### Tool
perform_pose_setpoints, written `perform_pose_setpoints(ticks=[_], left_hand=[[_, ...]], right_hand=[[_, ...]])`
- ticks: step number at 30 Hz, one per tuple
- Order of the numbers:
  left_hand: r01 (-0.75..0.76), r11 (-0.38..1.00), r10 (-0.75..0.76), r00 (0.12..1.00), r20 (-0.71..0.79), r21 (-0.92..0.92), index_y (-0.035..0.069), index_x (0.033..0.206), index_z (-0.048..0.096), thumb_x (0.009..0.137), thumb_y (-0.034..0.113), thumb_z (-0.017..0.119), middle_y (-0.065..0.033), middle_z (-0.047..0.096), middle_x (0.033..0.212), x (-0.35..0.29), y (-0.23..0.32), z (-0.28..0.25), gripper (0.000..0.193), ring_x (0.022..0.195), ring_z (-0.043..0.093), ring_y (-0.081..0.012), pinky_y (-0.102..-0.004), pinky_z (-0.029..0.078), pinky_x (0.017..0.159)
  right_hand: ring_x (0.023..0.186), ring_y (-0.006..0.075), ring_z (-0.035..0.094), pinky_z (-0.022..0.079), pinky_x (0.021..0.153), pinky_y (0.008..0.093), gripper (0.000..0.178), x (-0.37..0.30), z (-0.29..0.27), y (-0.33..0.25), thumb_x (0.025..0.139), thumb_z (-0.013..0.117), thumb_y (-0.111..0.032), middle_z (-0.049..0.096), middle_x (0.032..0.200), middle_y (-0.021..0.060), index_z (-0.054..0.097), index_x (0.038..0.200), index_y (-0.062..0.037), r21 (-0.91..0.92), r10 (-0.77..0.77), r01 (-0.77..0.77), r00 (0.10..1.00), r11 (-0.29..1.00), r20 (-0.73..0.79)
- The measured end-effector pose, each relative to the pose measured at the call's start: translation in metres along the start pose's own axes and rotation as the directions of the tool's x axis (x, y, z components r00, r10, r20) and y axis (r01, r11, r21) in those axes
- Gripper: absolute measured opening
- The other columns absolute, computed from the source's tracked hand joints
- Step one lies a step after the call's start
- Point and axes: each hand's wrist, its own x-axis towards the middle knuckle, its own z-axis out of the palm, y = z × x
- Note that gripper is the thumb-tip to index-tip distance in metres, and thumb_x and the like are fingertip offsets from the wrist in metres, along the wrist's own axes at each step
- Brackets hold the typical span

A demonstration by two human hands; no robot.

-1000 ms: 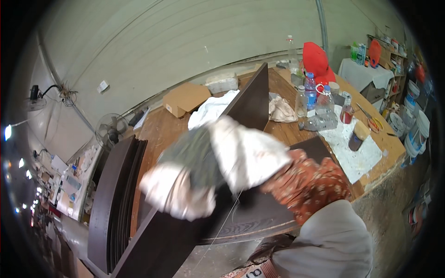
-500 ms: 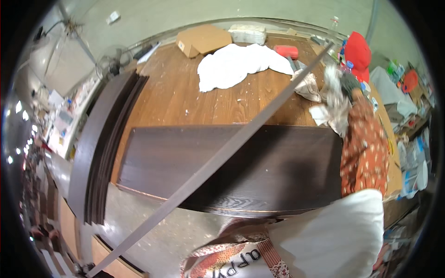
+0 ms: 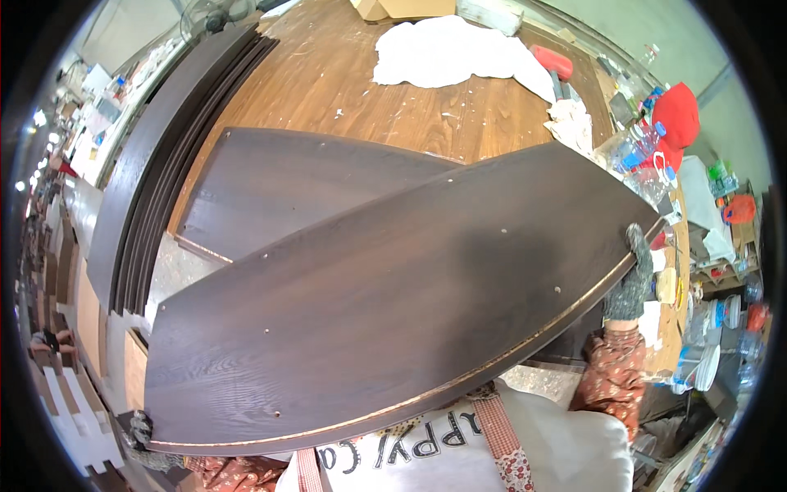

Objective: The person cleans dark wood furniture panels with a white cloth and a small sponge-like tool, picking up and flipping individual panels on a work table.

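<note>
A large dark brown wooden board [image 3: 385, 303] with small holes lies tilted across my front, held by both hands. At its lower left corner my left hand [image 3: 146, 439], in a grey glove, grips the edge; only some fingers show. My right hand [image 3: 633, 279], also in a dark grey glove, is closed round the right end, with its thumb over the top face. A pale unfinished strip runs along the near edge. Beneath it, a second dark board [image 3: 303, 180] rests on the wooden table [image 3: 328, 98], partly covered.
Several dark boards [image 3: 156, 156] stand on edge along the table's left side. A white cloth [image 3: 459, 53], a red roll-shaped thing [image 3: 552, 62], a crumpled rag [image 3: 570, 125], plastic bottles [image 3: 639, 154] and a red cap [image 3: 676, 115] lie toward the back and right.
The held board has turned from edge-on to showing its broad face. My right hand has left the rag at the table's right side and now grips the board's right end.
</note>
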Motion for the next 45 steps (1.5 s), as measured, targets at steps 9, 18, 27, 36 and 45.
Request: perform_pose_setpoints(ticks=[9,18,27,36,45], left_hand=[[-0.094,0.955,-0.004,0.944,0.329,0.281,-0.001,0.130,0.038,0.087,0.031,0.043,-0.0136,0.042,0.129,-0.003,-0.058,-0.017,0.054,0.116,0.042,-0.0177,-0.0329,0.031,0.098],[-0.211,0.852,-0.225,0.679,0.698,0.480,-0.001,0.134,0.033,0.090,0.032,0.035,-0.0134,0.033,0.139,-0.018,-0.068,-0.012,0.055,0.126,0.034,-0.0170,-0.0335,0.022,0.105],[-0.302,0.830,-0.393,0.283,0.875,0.470,0.000,0.138,0.026,0.092,0.035,0.028,-0.0118,0.023,0.147,-0.008,-0.015,0.021,0.058,0.134,0.024,-0.0183,-0.0356,0.013,0.110],[0.544,0.839,-0.424,0.682,0.595,-0.027,-0.001,0.130,0.036,0.087,0.024,0.049,-0.0195,0.043,0.126,-0.117,-0.128,0.167,0.052,0.117,0.041,-0.0316,-0.0453,0.034,0.098],[-0.255,0.899,0.431,0.660,0.615,-0.356,0.004,0.118,0.050,0.075,0.021,0.065,-0.0214,0.053,0.111,-0.090,0.048,0.272,0.048,0.104,0.050,-0.0372,-0.0410,0.040,0.091]], right_hand=[[0.108,0.0220,0.052,0.040,0.097,0.0388,0.030,-0.011,-0.010,0.035,0.081,0.063,-0.011,0.055,0.115,0.0100,0.055,0.110,-0.0042,-0.243,-0.376,0.425,0.899,0.872,0.224],[0.106,0.0224,0.051,0.040,0.095,0.0361,0.042,-0.018,0.058,0.026,0.089,0.056,-0.029,0.054,0.112,0.0126,0.049,0.115,0.0024,-0.499,-0.607,0.693,0.712,0.521,0.354],[0.104,0.0194,0.052,0.041,0.094,0.0322,0.037,-0.019,0.119,0.108,0.084,0.062,-0.012,0.054,0.112,0.0116,0.048,0.115,0.0025,-0.271,-0.763,0.825,0.563,0.495,0.319],[0.090,0.0180,0.057,0.046,0.086,0.0307,0.018,-0.130,0.153,0.107,0.084,0.058,-0.003,0.059,0.098,0.0083,0.056,0.101,0.0026,-0.306,-0.632,0.674,0.738,0.672,0.237],[0.106,0.0233,0.054,0.044,0.091,0.0346,0.046,-0.244,0.180,0.078,0.076,0.070,-0.015,0.056,0.110,0.0158,0.052,0.116,-0.0010,-0.332,-0.117,0.462,0.708,0.822,0.696]])
